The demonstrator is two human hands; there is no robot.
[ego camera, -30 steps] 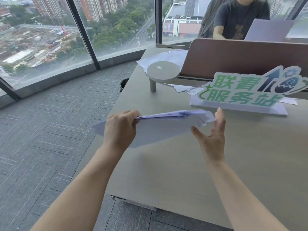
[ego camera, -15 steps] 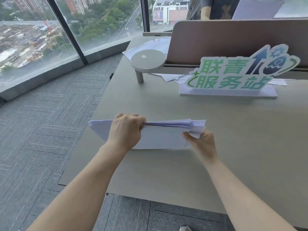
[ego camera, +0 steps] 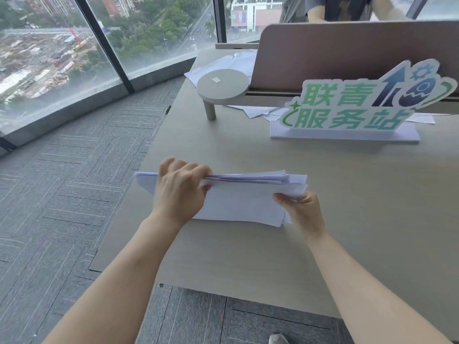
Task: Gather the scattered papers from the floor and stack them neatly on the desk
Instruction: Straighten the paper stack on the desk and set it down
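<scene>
**Operator:** Head view. What am I holding, and where?

**Guide:** Your left hand [ego camera: 180, 192] is curled over the top edge of the paper stack [ego camera: 244, 202], fingers behind and thumb in front, gripping it. Your right hand [ego camera: 304, 211] pinches the stack's right end near the lower corner. The stack stands on its long edge on the desk [ego camera: 347, 219], at the centre of the view, close to the desk's 9 o'clock edge.

**Operator:** How should I carry out this step?

**Guide:** By my reading, you are squaring the sheets. The top edges at 3 o'clock sit stepped, and one sheet juts past your left hand at 9 o'clock. Loosen both grips slightly, tap the bottom edge on the desk, then turn the stack and tap a short edge. Lay it flat only once the edges match.

**Operator:** Materials?

**Guide:** Thin white sheets, flexible and slightly splayed. The desk is matt beige with a fine grain, smooth enough for tapping. At 1 o'clock stands a flat cut-out sign [ego camera: 360, 103] with green characters; at 12 o'clock, a round grey stand [ego camera: 222, 86] on a short cylindrical leg; loose papers [ego camera: 258, 111] lie between them.
</scene>
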